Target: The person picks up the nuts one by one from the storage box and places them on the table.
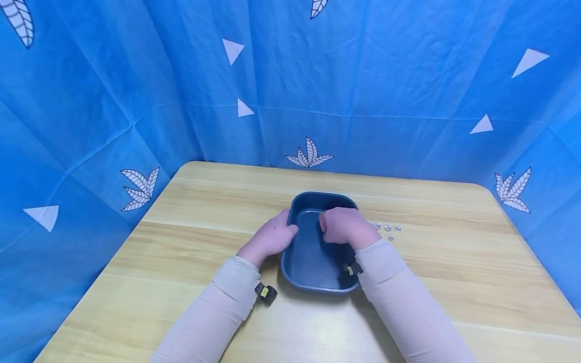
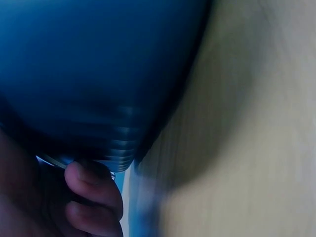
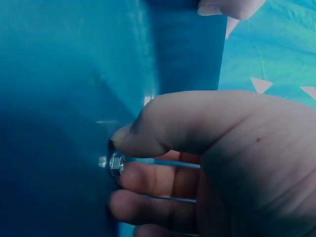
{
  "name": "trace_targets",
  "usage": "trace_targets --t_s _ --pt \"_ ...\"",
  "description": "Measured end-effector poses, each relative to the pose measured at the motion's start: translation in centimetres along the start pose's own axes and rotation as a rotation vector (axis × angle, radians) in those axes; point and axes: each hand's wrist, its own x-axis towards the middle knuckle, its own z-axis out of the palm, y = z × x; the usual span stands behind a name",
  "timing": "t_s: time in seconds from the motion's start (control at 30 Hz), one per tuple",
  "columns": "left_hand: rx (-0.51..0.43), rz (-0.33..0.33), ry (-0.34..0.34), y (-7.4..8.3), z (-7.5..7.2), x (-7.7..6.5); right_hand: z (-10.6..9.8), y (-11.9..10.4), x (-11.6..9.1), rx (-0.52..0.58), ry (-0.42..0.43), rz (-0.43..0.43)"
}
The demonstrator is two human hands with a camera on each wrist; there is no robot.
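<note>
A dark blue rectangular box point(image 1: 313, 272) stands on the table, its hollow side up. My left hand point(image 1: 274, 236) grips its left rim, thumb over the edge and fingers on the outside; in the left wrist view two fingertips point(image 2: 91, 185) show near the wall. Inside the box, toward its far right, is my right hand point(image 1: 344, 227). In the right wrist view a small silver flange nut point(image 3: 117, 164) sits between the tips of the thumb and forefinger, close to the blue surface.
Several small silver nuts point(image 1: 388, 228) lie on the wooden table point(image 1: 454, 282) just right of the box. A blue curtain point(image 1: 308, 75) with leaf and triangle prints hangs behind the table and along its sides.
</note>
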Motion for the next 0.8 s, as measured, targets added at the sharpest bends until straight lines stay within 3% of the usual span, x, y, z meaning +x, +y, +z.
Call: trace_targets --t_s 0.3,0.8 --pt "0.027 0.026 0.002 -0.27 -0.06 0.13 -0.02 -0.19 0.07 -0.021 -0.056 -0.006" --pt "-0.002 -0.011 -0.009 -0.11 0.09 -0.02 0.39 -0.11 0.20 -0.004 -0.028 0.021"
